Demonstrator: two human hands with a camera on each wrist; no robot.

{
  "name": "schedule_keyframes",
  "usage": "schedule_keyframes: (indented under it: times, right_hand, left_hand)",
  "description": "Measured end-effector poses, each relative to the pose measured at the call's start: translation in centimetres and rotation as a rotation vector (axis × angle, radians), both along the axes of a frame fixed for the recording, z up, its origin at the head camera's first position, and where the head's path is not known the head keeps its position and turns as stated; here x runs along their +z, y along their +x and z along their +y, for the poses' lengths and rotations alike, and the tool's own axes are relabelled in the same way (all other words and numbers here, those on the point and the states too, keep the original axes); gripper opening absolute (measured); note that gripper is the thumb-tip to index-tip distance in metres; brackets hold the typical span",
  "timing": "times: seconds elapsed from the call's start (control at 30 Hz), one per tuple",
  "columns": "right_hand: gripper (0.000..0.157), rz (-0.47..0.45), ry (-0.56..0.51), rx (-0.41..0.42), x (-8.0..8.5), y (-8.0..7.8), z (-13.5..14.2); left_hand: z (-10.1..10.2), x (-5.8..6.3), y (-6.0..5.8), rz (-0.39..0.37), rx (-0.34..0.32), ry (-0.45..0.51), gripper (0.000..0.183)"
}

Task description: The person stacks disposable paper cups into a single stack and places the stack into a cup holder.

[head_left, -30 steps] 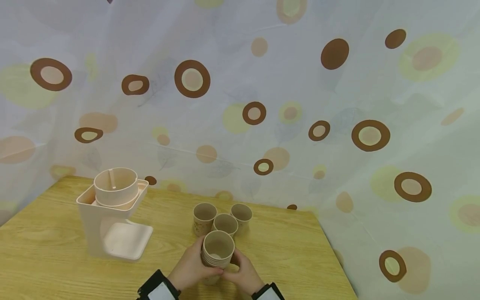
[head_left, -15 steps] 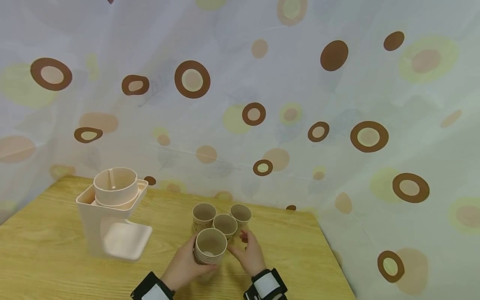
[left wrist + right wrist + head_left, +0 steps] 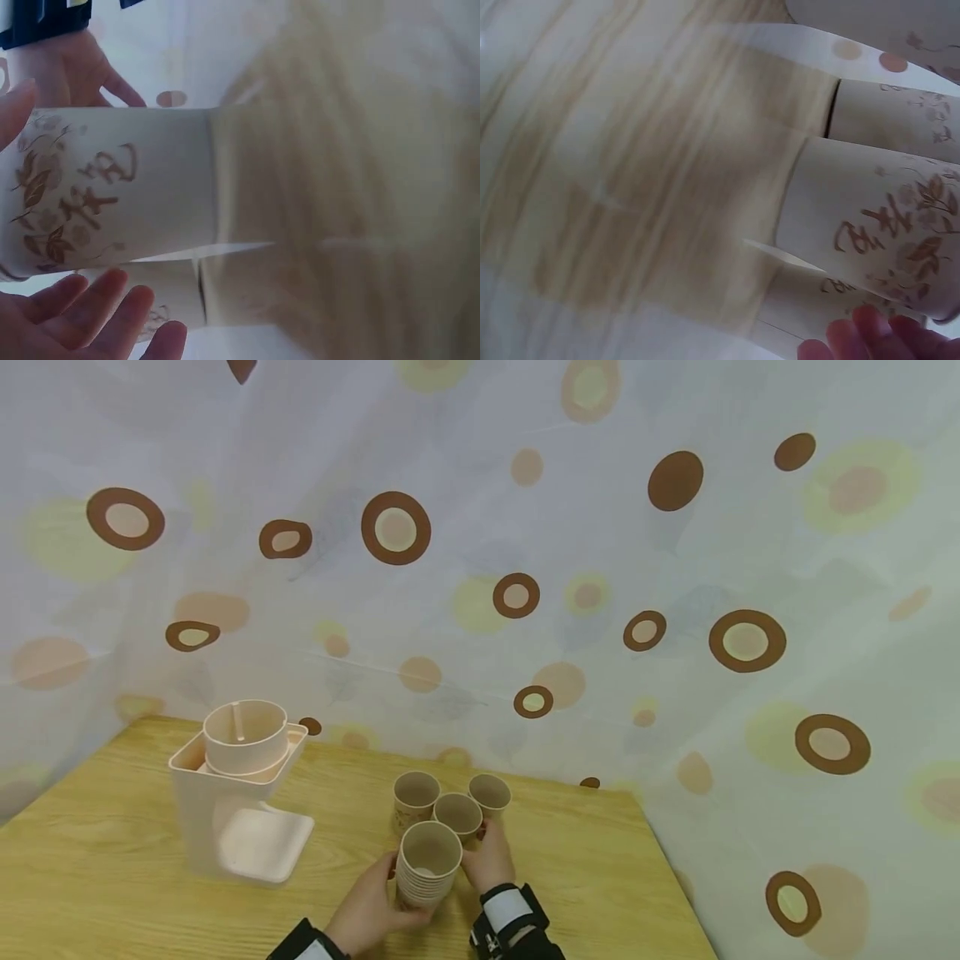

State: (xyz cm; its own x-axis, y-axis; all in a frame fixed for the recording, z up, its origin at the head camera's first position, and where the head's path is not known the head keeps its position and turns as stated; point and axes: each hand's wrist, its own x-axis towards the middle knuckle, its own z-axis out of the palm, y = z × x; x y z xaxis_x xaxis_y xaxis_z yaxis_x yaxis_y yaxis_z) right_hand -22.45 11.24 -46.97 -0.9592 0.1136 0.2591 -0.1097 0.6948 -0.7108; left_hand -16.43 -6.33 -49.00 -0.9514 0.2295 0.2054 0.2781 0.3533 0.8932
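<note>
My left hand grips a stack of paper cups from its left side. The left wrist view shows the stack's lowest cup with brown characters and a leaf print, between thumb and fingers. Just behind the stack stands a single middle cup, with a back left cup and a back right cup beyond it. Beside the middle cup is my right hand, its fingers reaching between that cup and the back right one. Its thumb is partly hidden by the stack.
A pale plastic stand with a round bowl on top and a flat base stands at the left. All rests on a wood-grain table. A dotted curtain hangs behind the table's back edge.
My right hand has let go of the cup stack and moved up and back to the middle cup. The left hand has kept its grip on the stack. The head view has shifted slightly.
</note>
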Motion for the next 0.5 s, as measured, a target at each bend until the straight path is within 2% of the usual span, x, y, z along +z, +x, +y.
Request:
schedule_keyframes:
  times: [0.17,0.3,0.5]
  right_hand:
    - [0.052,-0.008,-0.030,-0.024,-0.51,-0.39,-0.24]
    - [0.049,-0.033,-0.026,-0.045,-0.47,-0.43,-0.27]
    - [0.048,-0.033,-0.015,-0.046,-0.43,-0.53,-0.21]
  left_hand:
    - [0.07,0.02,0.10,-0.030,0.012,-0.015,0.079]
    - [0.02,0.07,-0.03,-0.022,0.010,-0.015,0.076]
    - [-0.03,0.04,-0.27,-0.057,-0.026,0.041,0.073]
